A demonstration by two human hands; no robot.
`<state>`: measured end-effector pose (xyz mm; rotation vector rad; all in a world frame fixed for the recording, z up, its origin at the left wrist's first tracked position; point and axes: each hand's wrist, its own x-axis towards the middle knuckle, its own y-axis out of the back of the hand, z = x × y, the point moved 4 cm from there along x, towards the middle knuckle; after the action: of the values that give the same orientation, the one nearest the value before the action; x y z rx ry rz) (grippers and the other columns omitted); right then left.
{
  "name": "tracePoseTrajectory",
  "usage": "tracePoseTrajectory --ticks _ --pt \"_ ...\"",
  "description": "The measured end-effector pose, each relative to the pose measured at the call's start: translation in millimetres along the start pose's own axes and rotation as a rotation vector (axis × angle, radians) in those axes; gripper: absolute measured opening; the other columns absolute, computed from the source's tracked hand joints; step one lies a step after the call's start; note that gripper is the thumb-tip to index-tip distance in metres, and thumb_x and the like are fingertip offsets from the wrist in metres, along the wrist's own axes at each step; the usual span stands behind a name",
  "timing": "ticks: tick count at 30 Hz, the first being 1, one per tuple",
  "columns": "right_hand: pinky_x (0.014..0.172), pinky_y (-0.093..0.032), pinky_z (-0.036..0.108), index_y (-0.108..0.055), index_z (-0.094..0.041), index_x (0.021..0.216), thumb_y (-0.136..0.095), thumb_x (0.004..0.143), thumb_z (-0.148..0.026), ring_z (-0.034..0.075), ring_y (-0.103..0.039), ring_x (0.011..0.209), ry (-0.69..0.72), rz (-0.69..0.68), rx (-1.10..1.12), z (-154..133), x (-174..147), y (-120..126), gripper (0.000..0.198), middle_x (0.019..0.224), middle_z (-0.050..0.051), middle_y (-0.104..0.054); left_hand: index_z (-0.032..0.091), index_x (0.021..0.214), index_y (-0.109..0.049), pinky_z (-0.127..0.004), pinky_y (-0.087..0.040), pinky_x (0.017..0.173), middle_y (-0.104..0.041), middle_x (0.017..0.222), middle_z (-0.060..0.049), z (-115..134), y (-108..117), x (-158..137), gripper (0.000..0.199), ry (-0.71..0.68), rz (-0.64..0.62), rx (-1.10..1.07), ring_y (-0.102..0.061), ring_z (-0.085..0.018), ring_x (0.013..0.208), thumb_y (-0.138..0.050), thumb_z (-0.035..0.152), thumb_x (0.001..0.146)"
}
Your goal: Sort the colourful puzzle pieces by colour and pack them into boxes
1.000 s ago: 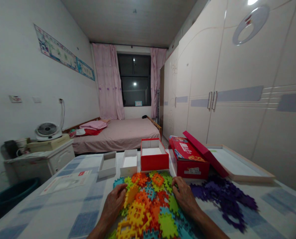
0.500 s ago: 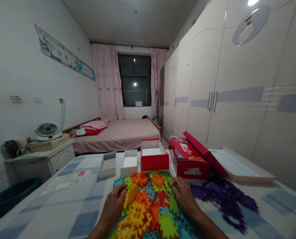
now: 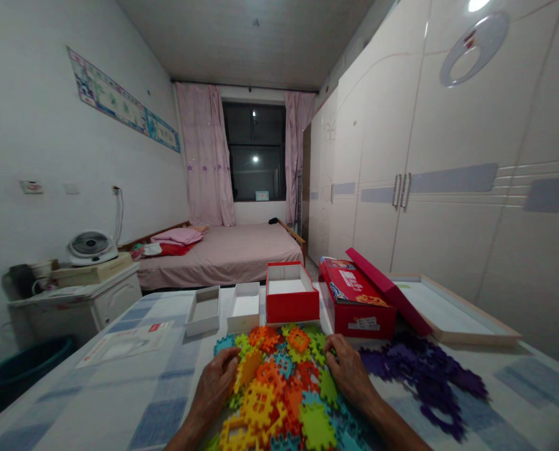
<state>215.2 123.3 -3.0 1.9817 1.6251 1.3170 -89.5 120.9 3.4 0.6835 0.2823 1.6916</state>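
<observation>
A loose pile of toothed plastic building pieces [image 3: 270,376] in orange, yellow, green, red and blue lies in front of me. My left hand [image 3: 217,376] rests against its left side, next to a tilted yellow piece [image 3: 248,369]; its fingers are loosely bent and partly hidden. On the opposite side my right hand [image 3: 347,363] touches the pile beside a green piece [image 3: 327,385], fingers slightly apart. I see nothing gripped in either hand. To the right of my right hand is a heap of dark purple toothed pieces [image 3: 420,369].
Behind the pile stand a grey box [image 3: 203,326], a white box [image 3: 243,322] and a red box [image 3: 292,311]. A printed red box [image 3: 364,319] has a red lid [image 3: 387,291] leaning on it. A wood-framed tray [image 3: 476,338] lies at right, a printed sheet [image 3: 126,343] at left.
</observation>
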Motion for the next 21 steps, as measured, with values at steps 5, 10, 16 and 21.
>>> tracePoseTrajectory --ticks 5,10,16,21 --pt "0.077 -0.039 0.030 -0.048 -0.021 0.076 -0.036 0.077 -0.017 0.017 -0.055 0.084 -0.002 0.005 0.001 -0.1 -0.2 -0.1 0.013 0.084 0.003 -0.057 0.018 0.093 -0.069 -0.030 -0.050 0.085 -0.072 0.097 -0.006 -4.3 -0.9 0.6 0.039 -0.003 0.014 -0.010 -0.066 -0.023 0.093 -0.046 0.043 0.073" --pt "0.077 -0.039 0.031 -0.048 -0.021 0.077 -0.036 0.078 -0.017 0.018 -0.055 0.085 -0.005 0.006 -0.002 -1.2 -0.7 0.5 0.012 0.085 0.003 -0.057 0.018 0.094 -0.069 -0.030 -0.050 0.084 -0.072 0.097 -0.005 -7.5 -2.3 1.4 0.039 -0.016 0.009 -0.004 -0.066 -0.022 0.093 -0.045 0.042 0.075" --pt "0.078 -0.038 0.031 -0.047 -0.021 0.077 -0.035 0.079 -0.017 0.018 -0.054 0.085 -0.004 -0.010 -0.001 -0.3 -0.4 -0.7 0.013 0.085 0.003 -0.056 0.018 0.092 -0.070 -0.032 -0.050 0.085 -0.073 0.095 -0.006 -5.7 -1.6 1.4 0.037 -0.025 0.017 -0.012 -0.067 -0.023 0.090 -0.047 0.041 0.074" --pt "0.077 -0.038 0.031 -0.047 -0.021 0.077 -0.035 0.079 -0.017 0.018 -0.054 0.086 -0.003 -0.004 0.007 -1.6 -0.5 0.1 0.013 0.084 0.004 -0.056 0.019 0.090 -0.070 -0.031 -0.051 0.084 -0.073 0.093 -0.006 -1.6 -0.3 0.8 0.037 -0.009 0.024 -0.026 -0.067 -0.023 0.090 -0.047 0.042 0.072"
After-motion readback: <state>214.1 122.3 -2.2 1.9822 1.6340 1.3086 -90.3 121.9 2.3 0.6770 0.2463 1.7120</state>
